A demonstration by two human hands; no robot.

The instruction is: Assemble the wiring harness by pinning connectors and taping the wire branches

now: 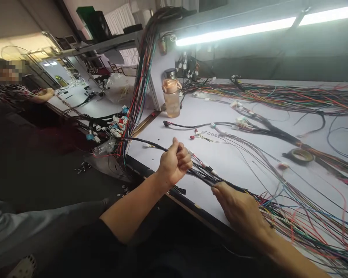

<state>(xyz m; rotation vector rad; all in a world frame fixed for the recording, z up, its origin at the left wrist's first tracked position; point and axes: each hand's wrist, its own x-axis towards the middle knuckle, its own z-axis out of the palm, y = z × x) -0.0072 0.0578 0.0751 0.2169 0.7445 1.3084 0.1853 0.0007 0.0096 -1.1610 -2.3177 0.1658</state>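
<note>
Near the table's front edge, my left hand [176,161] is closed around a black-wrapped cable branch [146,142], thumb up, with the branch running out toward the upper left. Lower right of it, my right hand [237,202] lies over the black wire harness [203,177], its fingers pressed together on the cable. Between the hands, several thin black strands with small connectors [210,170] run side by side. Past my right hand the harness spreads into loose coloured wires [301,227].
A bottle [171,102] stands on the white table [191,116] beside a hanging wire bundle [142,77]. A tape roll [301,155] and branched harnesses lie at the right. White and blue connectors [116,125] pile at the left. A person [8,85] works at the far left.
</note>
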